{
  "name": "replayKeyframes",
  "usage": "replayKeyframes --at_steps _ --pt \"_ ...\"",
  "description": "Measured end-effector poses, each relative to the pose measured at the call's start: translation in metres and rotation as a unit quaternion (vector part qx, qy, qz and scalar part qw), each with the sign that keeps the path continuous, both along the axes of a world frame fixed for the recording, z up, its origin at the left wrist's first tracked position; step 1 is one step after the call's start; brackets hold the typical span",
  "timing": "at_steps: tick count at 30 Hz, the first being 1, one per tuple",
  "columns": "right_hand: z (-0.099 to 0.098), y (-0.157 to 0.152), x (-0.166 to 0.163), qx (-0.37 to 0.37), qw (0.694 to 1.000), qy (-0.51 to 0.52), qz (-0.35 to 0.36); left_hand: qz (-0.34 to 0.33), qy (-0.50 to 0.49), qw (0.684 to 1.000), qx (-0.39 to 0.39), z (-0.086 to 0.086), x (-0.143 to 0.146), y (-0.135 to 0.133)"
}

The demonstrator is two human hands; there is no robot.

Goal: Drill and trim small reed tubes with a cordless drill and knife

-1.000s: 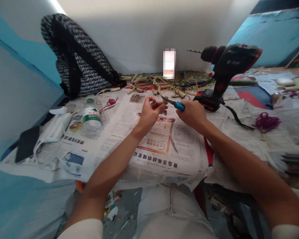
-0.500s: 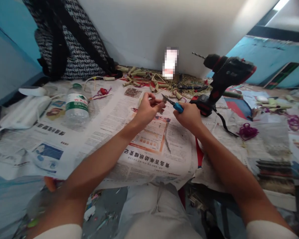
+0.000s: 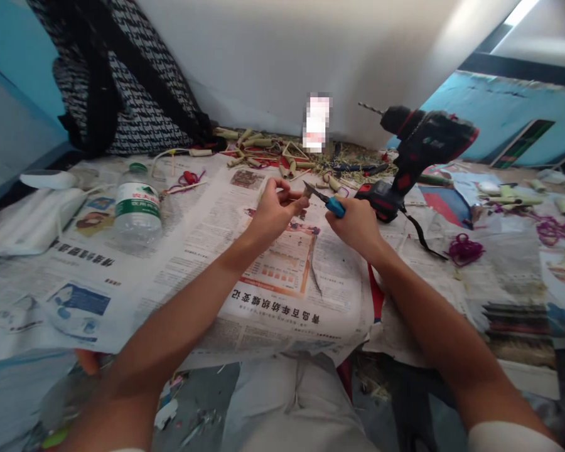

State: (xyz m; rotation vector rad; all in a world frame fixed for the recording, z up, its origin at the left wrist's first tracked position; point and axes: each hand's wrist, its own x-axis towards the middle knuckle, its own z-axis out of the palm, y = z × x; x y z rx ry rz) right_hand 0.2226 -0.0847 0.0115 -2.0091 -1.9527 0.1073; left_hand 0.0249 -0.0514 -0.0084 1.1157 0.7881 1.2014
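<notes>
My right hand [image 3: 358, 225] is closed around the blue handle of a craft knife [image 3: 335, 206], whose dark blade points up and left. The blade tip comes close to the fingertips of my left hand [image 3: 282, 204]. Those fingers pinch a small brownish piece [image 3: 307, 191], too small to name for certain; whether the blade touches it I cannot tell. Both hands are above the newspaper [image 3: 273, 311] spread over the table. A thin dark strip [image 3: 316, 270] lies on the paper below them.
A cordless drill [image 3: 419, 150] stands right of my hands, its bit pointing left. Cut stalk pieces [image 3: 257, 143] and shavings line the back, near a blurred bright screen [image 3: 317, 122]. At left are a water bottle [image 3: 138, 204] and a backpack [image 3: 136, 88]; purple string [image 3: 465, 250] lies right.
The view has shifted slightly, so the bottle and backpack appear a little further left. Both hands keep nearly the same pose, with the knife blade still by the left fingertips.
</notes>
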Motion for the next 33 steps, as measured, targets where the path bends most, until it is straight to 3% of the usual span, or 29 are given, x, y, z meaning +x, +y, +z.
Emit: replayKeyframes --at_steps 33 --pt "-0.003 0.0 0.0035 -0.017 1.0 -0.01 0.024 -0.034 0.048 0.998 0.018 -0.0016 -0.0003 -0.004"
